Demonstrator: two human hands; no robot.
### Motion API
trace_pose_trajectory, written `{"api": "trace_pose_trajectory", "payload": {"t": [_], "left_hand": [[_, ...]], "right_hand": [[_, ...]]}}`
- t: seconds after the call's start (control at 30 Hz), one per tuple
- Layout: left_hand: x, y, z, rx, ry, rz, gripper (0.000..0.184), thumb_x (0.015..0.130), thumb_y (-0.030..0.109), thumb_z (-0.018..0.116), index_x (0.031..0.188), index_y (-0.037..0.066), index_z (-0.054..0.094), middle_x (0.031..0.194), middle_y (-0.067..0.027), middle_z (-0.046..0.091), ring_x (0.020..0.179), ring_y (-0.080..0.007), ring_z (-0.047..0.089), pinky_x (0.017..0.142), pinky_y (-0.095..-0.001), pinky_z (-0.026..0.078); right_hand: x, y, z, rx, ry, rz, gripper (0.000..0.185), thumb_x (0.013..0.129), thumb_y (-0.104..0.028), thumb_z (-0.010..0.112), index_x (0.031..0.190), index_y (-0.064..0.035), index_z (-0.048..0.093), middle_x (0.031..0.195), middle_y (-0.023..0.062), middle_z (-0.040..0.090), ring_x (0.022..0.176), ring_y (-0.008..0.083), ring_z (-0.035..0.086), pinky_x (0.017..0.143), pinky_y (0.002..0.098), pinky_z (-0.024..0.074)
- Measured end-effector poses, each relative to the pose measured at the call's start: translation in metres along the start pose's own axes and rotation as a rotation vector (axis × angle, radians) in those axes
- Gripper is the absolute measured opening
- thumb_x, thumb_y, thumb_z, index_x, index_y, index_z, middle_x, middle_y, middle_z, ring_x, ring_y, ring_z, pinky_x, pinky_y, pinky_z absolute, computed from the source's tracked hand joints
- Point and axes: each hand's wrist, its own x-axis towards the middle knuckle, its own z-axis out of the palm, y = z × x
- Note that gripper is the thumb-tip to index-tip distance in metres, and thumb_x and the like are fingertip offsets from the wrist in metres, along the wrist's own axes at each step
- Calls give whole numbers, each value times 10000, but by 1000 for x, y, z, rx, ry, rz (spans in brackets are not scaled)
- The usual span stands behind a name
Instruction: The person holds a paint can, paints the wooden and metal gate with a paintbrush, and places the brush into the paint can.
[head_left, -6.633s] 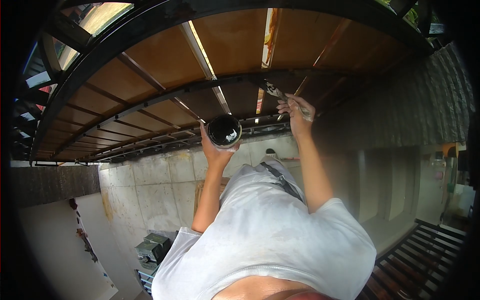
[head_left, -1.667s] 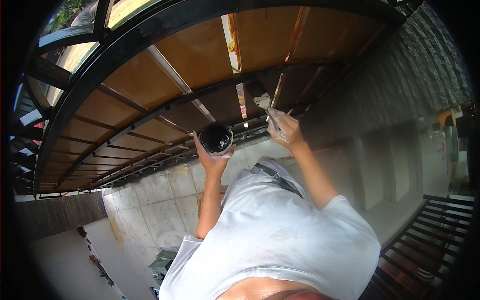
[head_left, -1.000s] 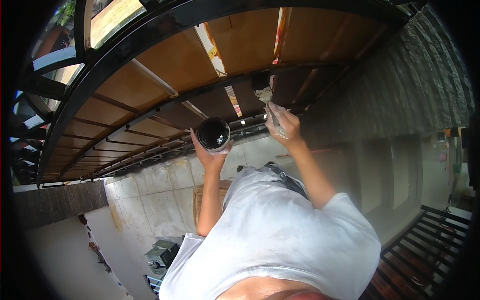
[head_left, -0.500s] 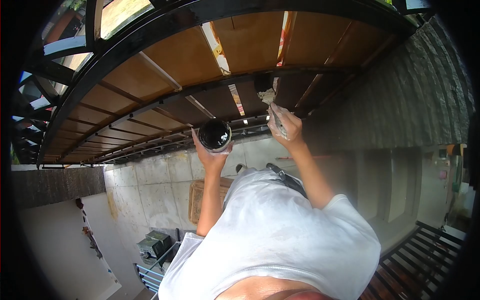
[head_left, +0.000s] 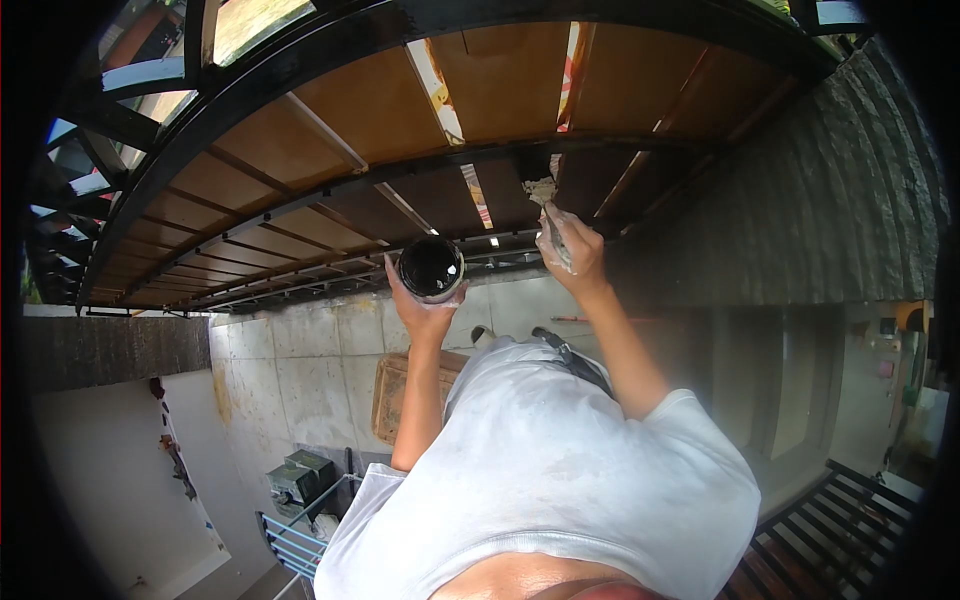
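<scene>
My left hand [head_left: 424, 308] is wrapped round a paint can [head_left: 430, 268] with dark, glossy paint inside, held in front of my body. In my right hand [head_left: 574, 250] is a paintbrush [head_left: 541, 192], its upper part caked with pale residue. The brush points away from me, and its dark bristles meet a dark brown panel of the railing [head_left: 430, 205]; whether they press on it I cannot tell. Pale smears mark the fingers of both hands. A black rail [head_left: 470, 153] crosses just beyond the brush.
Black framing [head_left: 270, 95] arches above the panels. A textured grey wall [head_left: 800, 190] stands at the right. Below lie the tiled floor [head_left: 310, 350], a brown tray-like object [head_left: 390, 395], a dark green box [head_left: 300, 480] and a blue rack [head_left: 290, 540]. Black slats [head_left: 840, 520] are at lower right.
My right hand and the brush have shifted very slightly along the panel. The view has turned a little; the left hand keeps its hold on the can.
</scene>
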Motion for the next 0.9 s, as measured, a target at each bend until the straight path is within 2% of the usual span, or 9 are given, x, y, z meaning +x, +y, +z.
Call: {"api": "trace_pose_trajectory", "payload": {"t": [0.17,0.27,0.37,0.4,0.5,0.57,0.67,0.77,0.9], "left_hand": [[-6,6,3,-63,19,-34,1408,635,246,1060,1692,-34,173,1428,-165,634,1300,-284,660,1171,-408,494],[-9,5,3,88,6,64,1469,655,270,1081,1719,7,104,1362,-147,672,1212,-247,707,1118,-386,538],[-16,0,5,47,18,64,1462,655,272,1079,1719,6,112,1364,-146,672,1211,-243,708,1110,-381,542],[-17,-1,6,20,19,54,1460,654,273,1078,1718,5,115,1371,-147,668,1220,-245,703,1116,-384,538],[-24,4,12,-9,15,0,1457,648,274,1076,1718,3,124,1395,-149,655,1256,-252,684,1137,-393,522],[-22,21,17,42,-2,-49,1460,639,273,1075,1718,3,128,1414,-150,645,1287,-257,666,1157,-399,506],[-19,25,25,-46,-12,-22,1463,623,271,1076,1715,5,139,1433,-151,633,1319,-261,645,1177,-401,488],[-16,32,27,-53,-7,-18,1455,620,273,1073,1710,4,147,1433,-150,632,1318,-262,645,1181,-396,484],[-15,29,28,-76,-14,18,1456,630,296,1081,1709,16,145,1421,-148,633,1292,-261,659,1148,-405,515]], "right_hand": [[7,-16,1,31,58,122,427,871,31,787,1291,54,709,1010,230,752,811,382,766,717,433,623],[5,-14,-2,15,63,80,414,883,35,780,1290,61,708,1003,229,753,815,369,769,715,425,622],[-1,-4,-11,38,114,47,417,877,54,773,1288,69,705,1007,237,753,832,373,772,726,418,629],[2,-4,-18,-8,147,-2,419,869,74,763,1283,77,704,1023,247,750,853,383,774,745,417,637],[0,-6,-14,-73,200,44,431,865,74,757,1292,81,697,1040,249,748,865,390,775,759,425,645],[-7,-8,9,-62,129,-28,465,881,6,771,1333,65,679,1110,238,743,917,421,762,819,446,644],[-15,3,18,-20,84,-52,497,873,-11,780,1355,54,677,1140,255,741,953,441,756,841,465,640],[-19,16,-17,-91,140,14,485,880,-7,775,1352,53,678,1143,262,742,963,441,757,847,473,640],[-26,35,-44,-49,305,147,394,903,57,738,1294,76,699,1052,261,761,877,412,779,762,433,648]]}}
